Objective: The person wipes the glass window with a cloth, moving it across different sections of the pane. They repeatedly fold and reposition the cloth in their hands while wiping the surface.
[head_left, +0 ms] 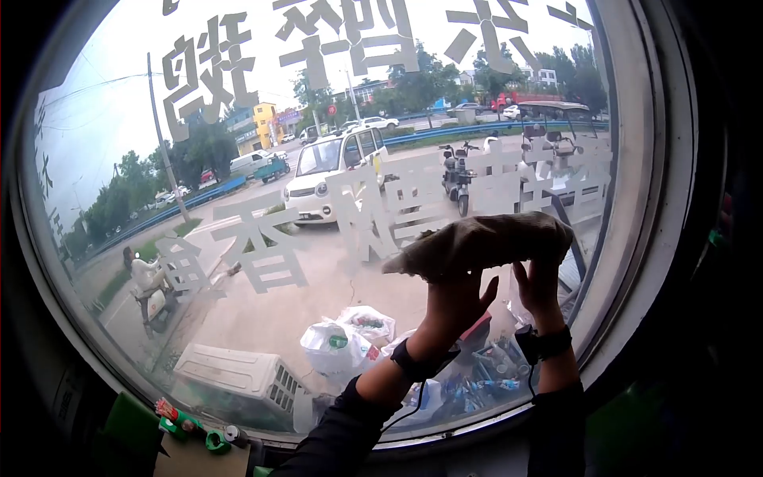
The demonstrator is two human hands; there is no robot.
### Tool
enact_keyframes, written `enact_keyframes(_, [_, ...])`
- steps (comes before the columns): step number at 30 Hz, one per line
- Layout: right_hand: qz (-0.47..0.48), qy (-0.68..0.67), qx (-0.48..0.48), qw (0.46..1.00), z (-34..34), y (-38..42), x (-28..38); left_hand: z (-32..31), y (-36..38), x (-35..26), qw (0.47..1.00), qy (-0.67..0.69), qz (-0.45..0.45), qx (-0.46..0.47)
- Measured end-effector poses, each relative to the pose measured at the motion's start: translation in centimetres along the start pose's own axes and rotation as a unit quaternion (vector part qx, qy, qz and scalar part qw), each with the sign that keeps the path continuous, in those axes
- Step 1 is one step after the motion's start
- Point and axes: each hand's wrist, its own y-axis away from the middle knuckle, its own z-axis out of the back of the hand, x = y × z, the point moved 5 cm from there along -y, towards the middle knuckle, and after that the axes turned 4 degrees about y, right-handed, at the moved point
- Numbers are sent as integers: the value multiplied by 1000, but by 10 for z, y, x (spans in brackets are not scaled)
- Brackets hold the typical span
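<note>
Spanning both hands: crumpled brown cloth (485, 242)

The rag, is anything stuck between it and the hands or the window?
Nothing visible. Both the left hand and the right hand press straight on the rag, which lies flat against the window glass with its white lettering.

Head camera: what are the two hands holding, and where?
A crumpled brownish cloth, pressed to the window glass; left hand under its middle, right hand under its right end.

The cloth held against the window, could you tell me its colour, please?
Greyish brown cloth; head view.
</note>
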Motion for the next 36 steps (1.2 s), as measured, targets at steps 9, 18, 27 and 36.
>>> enact_keyframes(9, [-137, -3, 95, 986, 24, 136, -156, -172, 50, -87, 986, 113, -14, 120])
enact_keyframes(18, [-24, -40, 65, 997, 0, 107, -85, -94, 54, -40, 996, 79, 48, 8])
enact_keyframes(27, [103, -164, 95, 976, -46, 16, 136, 97, 95, 94, 987, -84, 128, -51])
enact_keyframes(36, [199, -278, 117, 932, -106, 19, 378, 270, 211, 214, 959, -203, 195, -38])
